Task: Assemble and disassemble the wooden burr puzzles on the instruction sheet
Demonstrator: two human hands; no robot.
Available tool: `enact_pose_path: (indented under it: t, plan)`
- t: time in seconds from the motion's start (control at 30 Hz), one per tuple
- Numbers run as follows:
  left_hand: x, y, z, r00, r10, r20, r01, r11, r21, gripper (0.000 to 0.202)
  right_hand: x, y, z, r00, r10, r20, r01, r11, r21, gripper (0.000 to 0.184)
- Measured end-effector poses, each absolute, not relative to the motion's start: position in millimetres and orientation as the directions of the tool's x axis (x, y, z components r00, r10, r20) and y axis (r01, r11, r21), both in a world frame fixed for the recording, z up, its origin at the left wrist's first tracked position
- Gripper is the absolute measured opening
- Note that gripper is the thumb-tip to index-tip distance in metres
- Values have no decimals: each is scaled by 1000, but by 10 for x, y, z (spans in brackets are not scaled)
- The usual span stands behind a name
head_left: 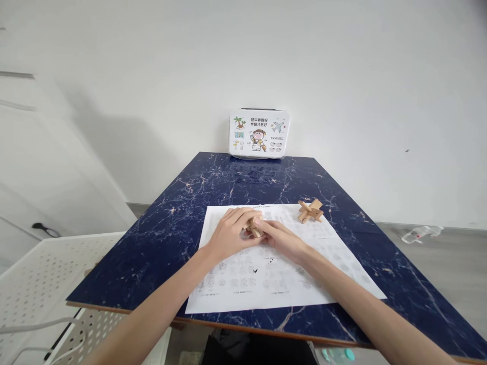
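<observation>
Both hands meet over a large printed paper sheet (228, 301) near the middle of the table. Between them is a small wooden interlocking puzzle (255, 231) of light sticks, mostly covered by fingers. My left hand (233, 234) wraps around it from the left, its fingers curled over the far side. From the right, my right hand (283, 239) grips the same puzzle, with the thumb pressed on top. Apart from the hands, a second wooden puzzle (311, 211) of crossed pieces rests on the sheet's far right corner.
A white case (259, 134) with cartoon travel pictures stands against the wall at the back of the dark blue marbled table (243, 177). A white perforated stand (41, 268) is at the left. Plastic bottles (420, 233) lie on the floor to the right.
</observation>
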State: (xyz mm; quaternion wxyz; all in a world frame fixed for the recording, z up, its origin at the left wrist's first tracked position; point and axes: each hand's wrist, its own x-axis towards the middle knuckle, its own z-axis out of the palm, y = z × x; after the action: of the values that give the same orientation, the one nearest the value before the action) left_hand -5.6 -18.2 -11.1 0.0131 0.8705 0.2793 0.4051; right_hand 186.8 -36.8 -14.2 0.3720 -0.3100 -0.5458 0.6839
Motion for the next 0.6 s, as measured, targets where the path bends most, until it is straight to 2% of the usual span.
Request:
enact_pose_path:
  t: [0.13, 0.27, 0.33, 0.43, 0.6]
  plan:
    - [-65, -195, -99, 510, 555, 657, 482, -817, 316, 44, 1882, -362, -143, -526, 850, -7, -154, -103, -983, 53]
    - [-90, -211, -103, 414, 724, 552, 521, -686, 508, 64, 1902, -348, -99, -497, 866, 45, -88, 1, -996, 62]
    - [-100, -213, -103, 370, 773, 515, 510, -632, 583, 76, 1907, -340, -85, -400, 907, 128, -50, 118, -992, 57]
    - [-107, -213, -100, 386, 772, 505, 459, -636, 620, 86, 1913, -335, -84, -282, 920, 273, 29, 292, -956, 43]
    - [-115, -222, -103, 467, 754, 463, 431, -651, 625, 93, 1957, -343, -66, -273, 884, 379, 175, 434, -884, 30]
